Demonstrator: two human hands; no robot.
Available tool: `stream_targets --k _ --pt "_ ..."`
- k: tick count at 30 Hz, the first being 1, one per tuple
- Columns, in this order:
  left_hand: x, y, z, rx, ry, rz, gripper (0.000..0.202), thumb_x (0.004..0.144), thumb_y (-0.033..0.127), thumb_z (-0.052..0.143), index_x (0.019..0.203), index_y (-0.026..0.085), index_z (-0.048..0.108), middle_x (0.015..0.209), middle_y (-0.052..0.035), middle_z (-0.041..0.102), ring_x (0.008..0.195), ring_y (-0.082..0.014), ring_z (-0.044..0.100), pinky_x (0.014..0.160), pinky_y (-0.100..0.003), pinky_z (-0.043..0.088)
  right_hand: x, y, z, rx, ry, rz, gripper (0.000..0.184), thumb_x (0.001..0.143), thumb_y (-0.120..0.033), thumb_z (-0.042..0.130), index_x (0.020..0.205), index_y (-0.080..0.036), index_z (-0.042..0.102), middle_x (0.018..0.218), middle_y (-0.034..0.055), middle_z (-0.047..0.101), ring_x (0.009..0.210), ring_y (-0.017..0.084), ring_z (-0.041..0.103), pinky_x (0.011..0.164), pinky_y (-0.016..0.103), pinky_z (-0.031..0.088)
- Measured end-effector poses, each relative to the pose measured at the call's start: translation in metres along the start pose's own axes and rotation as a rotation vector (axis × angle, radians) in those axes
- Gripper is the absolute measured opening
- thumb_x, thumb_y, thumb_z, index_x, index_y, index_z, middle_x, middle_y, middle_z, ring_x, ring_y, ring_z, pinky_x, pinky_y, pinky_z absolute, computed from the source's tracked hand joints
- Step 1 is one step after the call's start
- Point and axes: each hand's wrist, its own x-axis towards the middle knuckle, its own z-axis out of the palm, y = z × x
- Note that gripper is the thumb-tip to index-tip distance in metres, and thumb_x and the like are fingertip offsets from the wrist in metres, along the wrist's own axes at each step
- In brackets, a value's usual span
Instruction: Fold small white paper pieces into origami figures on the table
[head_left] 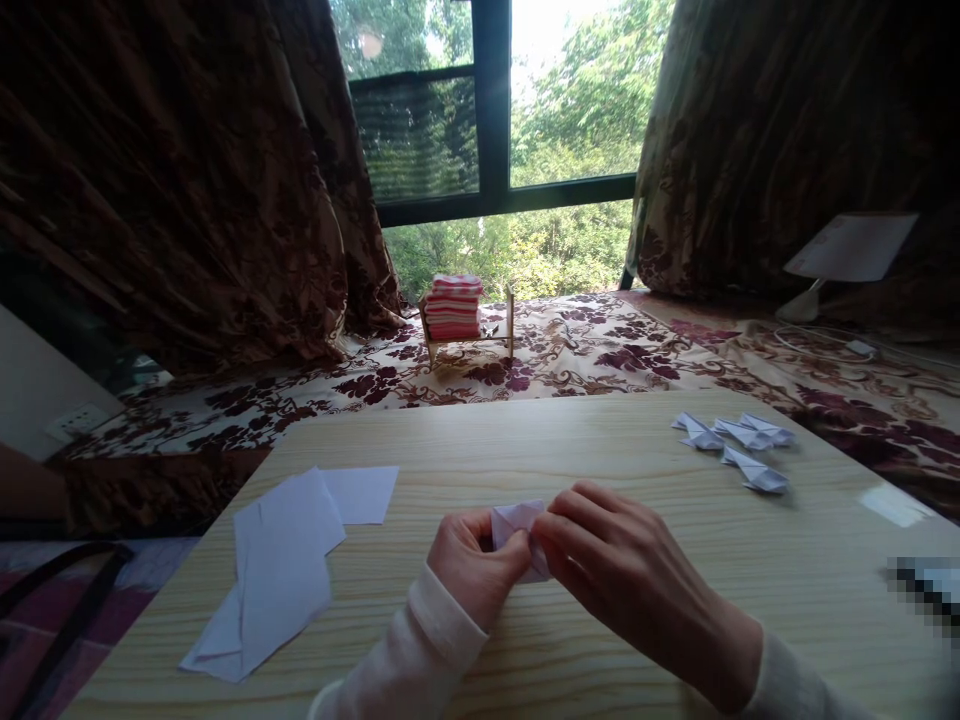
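Between my two hands is a small folded piece of white paper (517,516), held just above the near middle of the wooden table (450,440). My left hand (476,565) pinches it, thumb across the front. The fingers of my right hand (607,540) close on its right edge and cover part of it. To the left lie several loose white paper sheets (281,560), overlapping one another. Several folded paper pieces (756,470) with pointed ends rest at the table's far right.
Beyond the table, a small wooden rack (511,325) holds folded pink striped cloths (454,308) on a flowered cover. A white lamp (851,248) with its cord stands at the right. A blurred patch (930,590) hides something at the table's right edge.
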Motion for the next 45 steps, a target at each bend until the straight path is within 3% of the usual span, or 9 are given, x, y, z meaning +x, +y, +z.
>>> stream_targets --k 9,13,23,26,29,32,34,38,45 --pt "0.005 -0.007 0.002 -0.266 0.024 -0.101 0.022 0.055 0.030 0.063 0.057 0.008 0.067 0.051 -0.0015 0.058 0.049 -0.0099 0.044 0.051 -0.023 0.034 0.003 0.002 -0.002 0.028 0.018 -0.087 0.019 0.089 -0.013 0.041 0.080 -0.014 0.058 0.063 0.0031 0.053 0.059 0.016 0.040 0.053 0.027 0.029" --pt "0.004 -0.001 -0.001 -0.317 -0.010 -0.087 0.020 0.057 0.028 0.062 0.053 0.009 0.068 0.046 0.0003 0.056 0.046 -0.0079 0.042 0.048 -0.021 0.032 0.002 0.002 -0.002 0.021 0.020 -0.093 0.018 0.089 -0.013 0.042 0.080 -0.014 0.058 0.064 0.0033 0.053 0.059 0.015 0.040 0.053 0.027 0.030" --pt "0.001 -0.001 0.004 -0.449 0.065 -0.104 0.021 0.052 0.029 0.073 0.058 0.009 0.071 0.052 -0.0030 0.065 0.048 -0.0102 0.051 0.054 -0.023 0.041 0.000 0.005 -0.002 0.045 0.004 -0.069 0.015 0.088 -0.014 0.045 0.083 -0.015 0.059 0.070 0.0042 0.055 0.063 0.016 0.042 0.055 0.028 0.033" --pt "0.001 0.000 0.004 -0.372 0.115 -0.069 0.021 0.056 0.029 0.069 0.059 0.009 0.071 0.052 -0.0034 0.065 0.047 -0.0103 0.050 0.050 -0.023 0.039 -0.001 0.008 0.000 0.107 0.016 0.040 0.015 0.087 -0.014 0.046 0.085 -0.017 0.060 0.075 0.0045 0.057 0.067 0.016 0.046 0.059 0.028 0.036" --pt "0.000 0.001 0.003 -0.280 0.155 -0.044 0.021 0.059 0.029 0.065 0.058 0.009 0.070 0.049 -0.0016 0.061 0.045 -0.0097 0.047 0.048 -0.023 0.037 -0.001 0.010 0.002 0.269 0.060 0.298 0.014 0.087 -0.021 0.046 0.084 -0.018 0.059 0.077 0.0039 0.057 0.070 0.015 0.051 0.062 0.027 0.040" --pt "-0.001 0.001 0.005 -0.191 0.179 0.003 0.023 0.061 0.031 0.061 0.057 0.010 0.068 0.047 -0.0006 0.057 0.046 -0.0102 0.045 0.048 -0.023 0.036 0.002 0.007 0.003 0.505 -0.022 0.588 0.026 0.088 -0.033 0.043 0.076 -0.017 0.059 0.070 0.0022 0.056 0.064 0.014 0.051 0.057 0.025 0.041" --pt "-0.002 0.001 0.007 -0.135 0.183 0.048 0.023 0.062 0.032 0.060 0.057 0.010 0.067 0.047 -0.0003 0.055 0.048 -0.0113 0.045 0.048 -0.023 0.035 0.005 0.003 0.004 0.689 -0.106 0.698 0.031 0.086 -0.039 0.045 0.072 -0.016 0.058 0.066 0.0012 0.056 0.060 0.013 0.049 0.053 0.023 0.040" --pt "-0.003 0.002 0.009 -0.059 0.186 0.123 0.022 0.063 0.031 0.057 0.052 0.012 0.062 0.046 0.0015 0.048 0.049 -0.0105 0.041 0.048 -0.022 0.034 0.007 -0.001 0.009 0.914 -0.121 0.761 0.028 0.079 -0.040 0.055 0.070 -0.014 0.057 0.064 -0.0003 0.055 0.059 0.011 0.047 0.052 0.021 0.038" --pt "-0.008 0.014 0.007 -0.022 0.181 0.195 0.022 0.064 0.023 0.057 0.043 0.015 0.053 0.047 0.0020 0.044 0.049 -0.0104 0.039 0.050 -0.023 0.032 0.004 0.003 0.007 0.983 -0.137 0.760 0.032 0.080 -0.041 0.054 0.064 -0.013 0.055 0.060 -0.0017 0.049 0.058 0.010 0.042 0.052 0.021 0.035"
